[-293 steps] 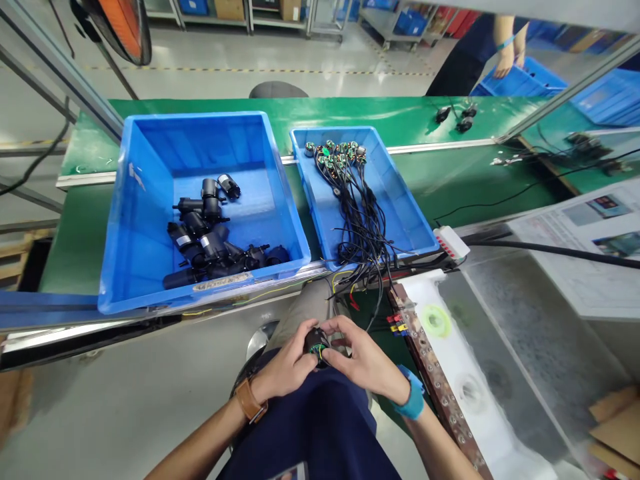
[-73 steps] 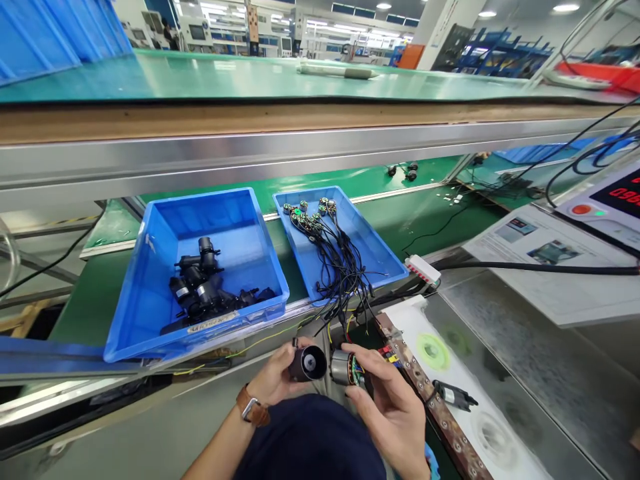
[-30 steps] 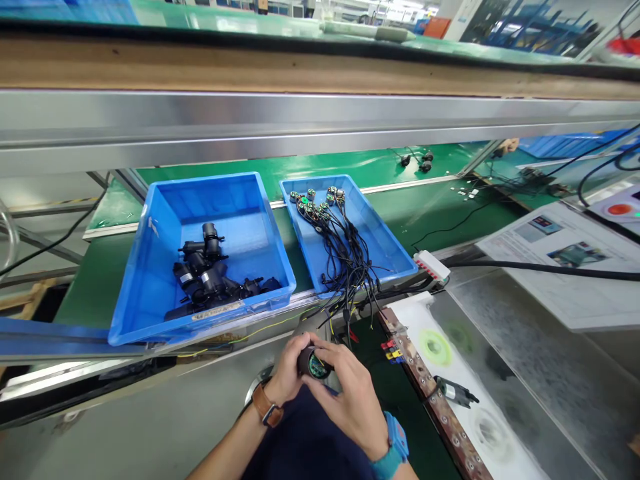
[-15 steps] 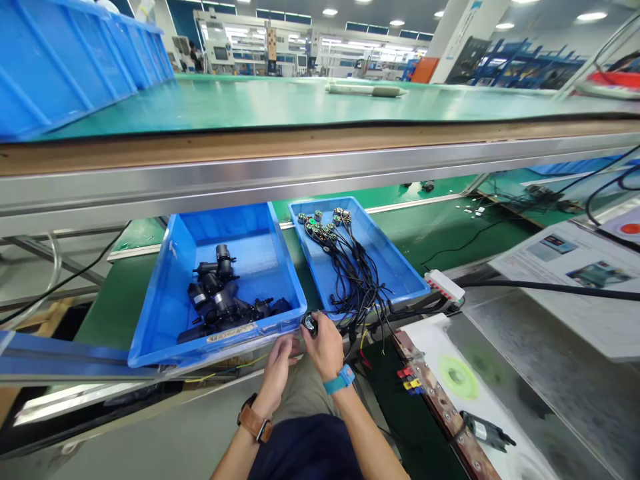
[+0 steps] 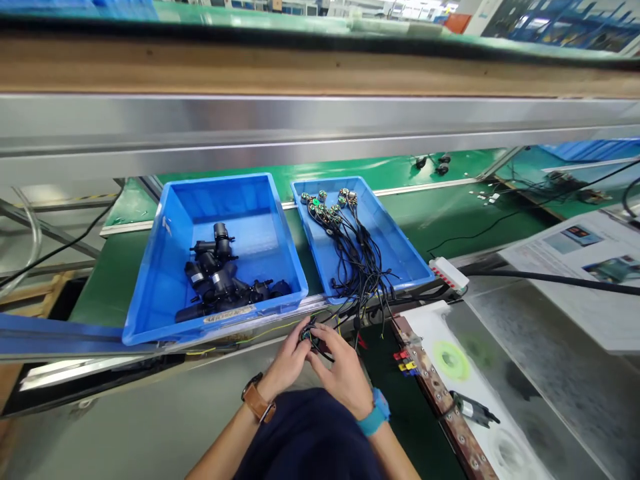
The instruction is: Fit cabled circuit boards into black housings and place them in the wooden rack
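My left hand (image 5: 287, 363) and my right hand (image 5: 344, 373) meet below the two bins, both closed on a small dark round part (image 5: 309, 335) with a black cable. Much of the part is covered by the fingers. Above my left hand, a deep blue bin (image 5: 141, 277) holds several black plastic housings (image 5: 220, 283). The shallower blue tray (image 5: 400, 243) above my right hand holds several small round boards (image 5: 325, 207) whose black cables (image 5: 357, 257) hang over the near rim.
A metal shelf beam (image 5: 320, 127) crosses above the bins. At the right are a white power strip (image 5: 449, 275), a printed sheet (image 5: 590, 267), and a brown strip (image 5: 440, 400) beside a black cylindrical device (image 5: 475, 409). Small clips (image 5: 406, 363) sit near the strip.
The view has tilted down. My left hand has come up to the part that my right hand held, and both now grip it. A black cable now shows at the part.
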Motion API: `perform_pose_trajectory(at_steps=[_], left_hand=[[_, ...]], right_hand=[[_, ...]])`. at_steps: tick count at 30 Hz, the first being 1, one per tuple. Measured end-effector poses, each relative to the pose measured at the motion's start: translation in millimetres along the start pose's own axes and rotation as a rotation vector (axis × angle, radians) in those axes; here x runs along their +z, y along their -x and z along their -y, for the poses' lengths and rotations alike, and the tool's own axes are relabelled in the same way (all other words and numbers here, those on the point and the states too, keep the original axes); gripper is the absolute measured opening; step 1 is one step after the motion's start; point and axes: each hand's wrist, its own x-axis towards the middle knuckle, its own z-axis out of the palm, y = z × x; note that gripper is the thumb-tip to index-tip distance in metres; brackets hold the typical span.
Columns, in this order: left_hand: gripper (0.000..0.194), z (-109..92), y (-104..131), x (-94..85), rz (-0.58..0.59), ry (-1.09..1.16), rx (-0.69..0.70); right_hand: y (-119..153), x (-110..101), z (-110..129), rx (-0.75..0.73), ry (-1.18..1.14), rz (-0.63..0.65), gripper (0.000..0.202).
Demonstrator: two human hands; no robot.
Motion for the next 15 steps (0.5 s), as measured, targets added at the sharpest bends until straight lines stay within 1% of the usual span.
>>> perform_pose_trajectory(at_steps=[1, 3, 5, 7, 9, 12, 13, 15], left_hand=[[0.052, -0.3, 4.3, -0.1, 0.043, -0.063, -0.018], [0.058, -1.2, 12.6, 1.5, 0.135, -0.180, -0.028], [0.061, -2.2, 19.8, 4.9, 0.185, -0.282, 0.007], [0.061, -2.8, 25.8, 8.5, 0.194, -0.373, 0.058], [0.061, -2.9, 30.1, 11.0, 0.203, -0.429, 0.074], [0.061, -1.5, 33.6, 11.9, 0.223, -0.461, 0.077], [0.061, -0.7, 34.2, 11.7, 0.228, -0.467, 0.083], [0.060, 1.7, 35.1, 11.3, 0.241, -0.473, 0.096]], right_hand=[[1.8, -7.7, 3.3, 0.046, -0.077, 0.037, 0.027], [2.3, -22.0, 7.3, 0.149, -0.183, 0.064, 0.018], [0.5, -33.1, 7.2, 0.213, -0.178, 0.078, 0.017], [-1.4, -41.1, 4.1, 0.229, -0.098, 0.133, 0.024], [-2.1, -46.4, -0.3, 0.254, -0.051, 0.216, 0.029], [-0.6, -49.0, -6.5, 0.299, -0.128, 0.316, 0.028], [0.5, -48.6, -8.3, 0.303, -0.165, 0.331, 0.032], [3.1, -46.6, -11.7, 0.295, -0.202, 0.332, 0.048]])
